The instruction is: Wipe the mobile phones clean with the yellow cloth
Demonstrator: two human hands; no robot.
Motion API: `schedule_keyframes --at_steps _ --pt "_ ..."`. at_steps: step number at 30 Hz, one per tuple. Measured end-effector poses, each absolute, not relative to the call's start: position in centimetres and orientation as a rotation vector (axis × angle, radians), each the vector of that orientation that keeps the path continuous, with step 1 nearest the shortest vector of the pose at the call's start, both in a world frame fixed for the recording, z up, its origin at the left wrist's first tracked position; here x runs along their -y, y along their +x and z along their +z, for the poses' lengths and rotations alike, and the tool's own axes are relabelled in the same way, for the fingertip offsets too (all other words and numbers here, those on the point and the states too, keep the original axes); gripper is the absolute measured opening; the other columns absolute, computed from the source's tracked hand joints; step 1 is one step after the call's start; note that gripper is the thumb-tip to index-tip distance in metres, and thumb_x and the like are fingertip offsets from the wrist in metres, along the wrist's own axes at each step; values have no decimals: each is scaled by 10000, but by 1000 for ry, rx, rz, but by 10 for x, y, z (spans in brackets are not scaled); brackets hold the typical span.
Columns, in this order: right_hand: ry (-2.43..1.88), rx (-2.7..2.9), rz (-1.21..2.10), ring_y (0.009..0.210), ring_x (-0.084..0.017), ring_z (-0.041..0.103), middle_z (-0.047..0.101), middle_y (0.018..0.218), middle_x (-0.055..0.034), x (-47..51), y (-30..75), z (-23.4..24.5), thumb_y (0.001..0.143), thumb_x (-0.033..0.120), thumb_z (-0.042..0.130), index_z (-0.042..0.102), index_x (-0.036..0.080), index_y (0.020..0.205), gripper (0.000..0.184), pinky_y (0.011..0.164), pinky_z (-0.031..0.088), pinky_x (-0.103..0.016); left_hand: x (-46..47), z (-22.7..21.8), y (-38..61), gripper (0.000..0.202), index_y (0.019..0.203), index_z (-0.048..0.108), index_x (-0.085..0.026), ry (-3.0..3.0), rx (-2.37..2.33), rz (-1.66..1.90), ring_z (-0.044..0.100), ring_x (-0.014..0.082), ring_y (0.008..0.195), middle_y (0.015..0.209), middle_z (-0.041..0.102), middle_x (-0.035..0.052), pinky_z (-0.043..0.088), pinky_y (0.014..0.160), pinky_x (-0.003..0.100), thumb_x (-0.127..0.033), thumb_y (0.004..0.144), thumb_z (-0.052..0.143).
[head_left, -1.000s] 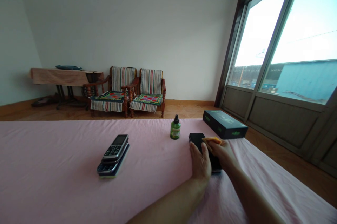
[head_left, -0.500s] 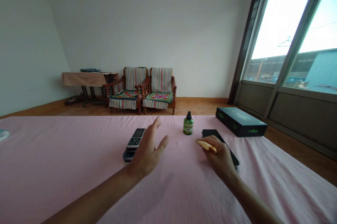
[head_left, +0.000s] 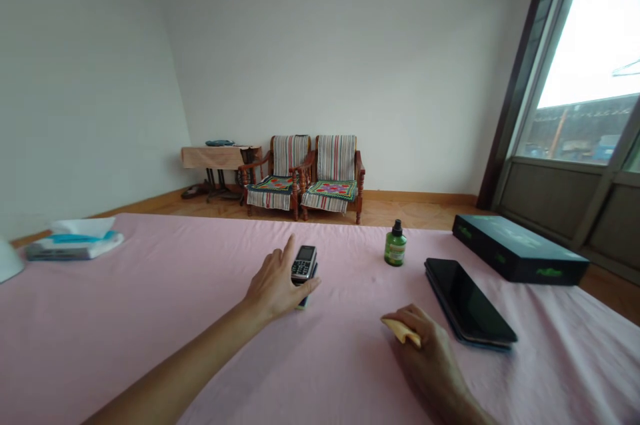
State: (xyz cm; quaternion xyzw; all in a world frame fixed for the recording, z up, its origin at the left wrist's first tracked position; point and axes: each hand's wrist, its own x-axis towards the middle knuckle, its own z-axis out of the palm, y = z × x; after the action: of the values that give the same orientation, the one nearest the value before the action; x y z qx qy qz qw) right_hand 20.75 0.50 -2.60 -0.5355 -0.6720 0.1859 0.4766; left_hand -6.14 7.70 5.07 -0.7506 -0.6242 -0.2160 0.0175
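Observation:
My left hand (head_left: 274, 286) is at a silver-and-black keypad phone (head_left: 304, 261), its thumb on the near side and its index finger stretched along the left edge. The fingers are spread; whether they touch the phone, I cannot tell. Under that phone lies another dark device (head_left: 303, 302), mostly covered. My right hand (head_left: 434, 352) is closed on a small folded yellow cloth (head_left: 402, 331), low over the pink sheet (head_left: 350, 358). To the right of it lies a black tablet (head_left: 470, 302), with a dark layer showing beneath its edge.
A green bottle with a black cap (head_left: 395, 246) stands beyond my right hand. The black box (head_left: 520, 252) lies at the far right. A tissue pack (head_left: 75, 240) rests on the left, beside a white object (head_left: 9, 261). Two wooden chairs (head_left: 330, 175) stand by the wall.
The view has turned left, bringing in the tissue pack. My left hand has come around the phone stack. My right hand, still holding the cloth, has moved off the tablet towards me.

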Motion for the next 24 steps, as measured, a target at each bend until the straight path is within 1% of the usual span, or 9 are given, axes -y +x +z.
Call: schedule_keyframes --at_steps 2,5,7,9,12,15,19,21,24 --pt "-1316 1661 433 665 -183 605 618 713 -25 -5 207 -26 700 73 464 740 202 763 312 599 393 -258 -79 53 -57 968 1522 137 -99 -2308 1958 -642 559 365 1140 1218 590 208 453 885 399 -565 810 599" --pt "-1323 1702 419 676 -177 612 617 733 -29 -4 206 -25 694 52 451 736 195 764 326 606 399 -252 -84 54 -54 929 1515 149 -88 -2292 1984 -599 617 343 1062 1159 632 198 475 842 381 -463 814 630" --pt "-1325 1715 420 681 -176 614 615 740 -31 -5 206 -25 688 42 449 738 188 783 337 605 402 -248 -86 53 -53 835 1500 207 -102 -2282 1989 -583 634 332 1042 1141 646 184 480 837 377 -375 829 622" --pt "-1324 1725 429 686 -177 617 615 743 -31 -5 207 -26 677 35 455 743 187 803 349 604 407 -246 -87 53 -52 708 1457 306 -110 -2279 1983 -576 637 325 1045 1134 649 175 480 850 379 -302 843 603" --pt "-1319 1734 447 688 -180 621 619 747 -31 -7 209 -27 660 24 458 748 193 810 368 602 411 -245 -87 55 -51 547 1378 410 -58 -2275 1967 -589 631 322 1052 1130 625 194 481 871 383 -231 878 547" --pt "-1311 1726 455 692 -182 621 625 749 -32 -7 210 -28 660 18 459 748 198 805 370 604 413 -246 -82 59 -48 501 1383 381 -2 -2263 1941 -650 643 302 1005 1116 581 204 499 852 377 -192 926 457" --pt "-1301 1701 442 687 -179 613 625 747 -31 -6 210 -26 672 11 459 749 200 814 374 611 412 -248 -62 56 -35 548 1462 260 -35 -2346 1813 -756 649 257 973 1140 541 169 527 849 357 -228 968 396" --pt "-1296 1687 424 691 -179 610 626 752 -32 -6 210 -25 677 6 456 750 197 829 382 613 411 -249 -47 47 -25 568 1481 242 -62 -2443 1712 -776 628 254 1044 1184 533 166 525 899 356 -236 964 401" --pt "-1295 1657 412 692 -182 604 630 757 -35 -6 212 -23 682 9 463 752 193 833 374 605 407 -249 -26 26 -10 599 1486 276 -130 -2582 1578 -760 555 276 1200 1303 499 165 479 1008 395 -219 923 461"
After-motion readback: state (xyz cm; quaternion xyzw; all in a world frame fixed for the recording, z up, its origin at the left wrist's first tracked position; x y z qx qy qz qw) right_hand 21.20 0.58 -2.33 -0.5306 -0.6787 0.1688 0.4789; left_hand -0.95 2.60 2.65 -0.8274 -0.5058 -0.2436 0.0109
